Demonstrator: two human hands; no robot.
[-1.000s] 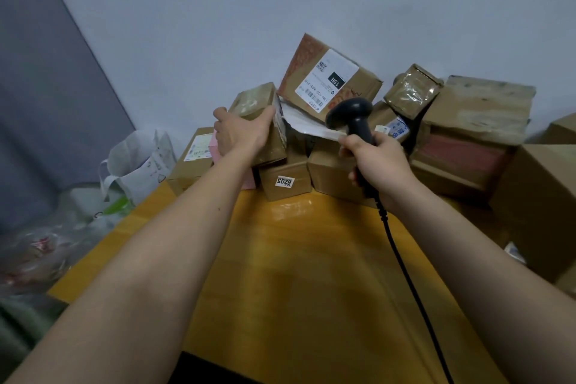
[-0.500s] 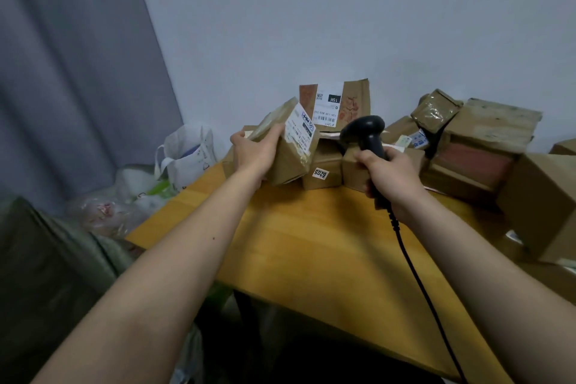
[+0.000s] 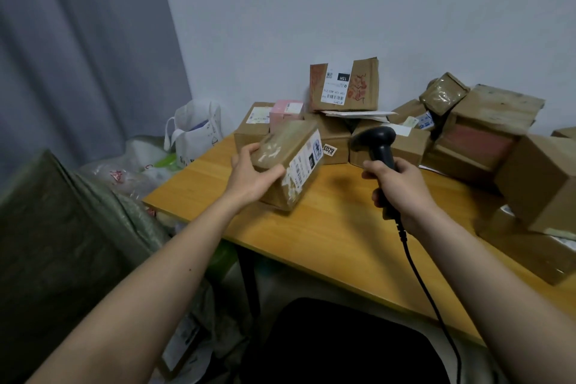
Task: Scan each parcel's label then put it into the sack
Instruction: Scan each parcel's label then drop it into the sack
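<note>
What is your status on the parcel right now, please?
Left hand grips parcel, label facing scanner. Right hand holds scanner. Sack lower left; path unobstructed.

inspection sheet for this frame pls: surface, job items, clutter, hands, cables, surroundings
Surface: wooden table, front part bare, parcels piled along the back and right.
Job's things: taped parcel held tilted above the table, label facing right; barcode scanner upright beside it; green sack at left below table level.
Clutter: pile of cardboard boxes, pink box, box with a 15H label on top.
Hands: left hand grips the parcel; right hand grips the scanner handle.
Cables: black scanner cord hangs down over the table's front edge.
Surroundings: white tote bag, plastic bags, grey curtain, white wall.
</note>
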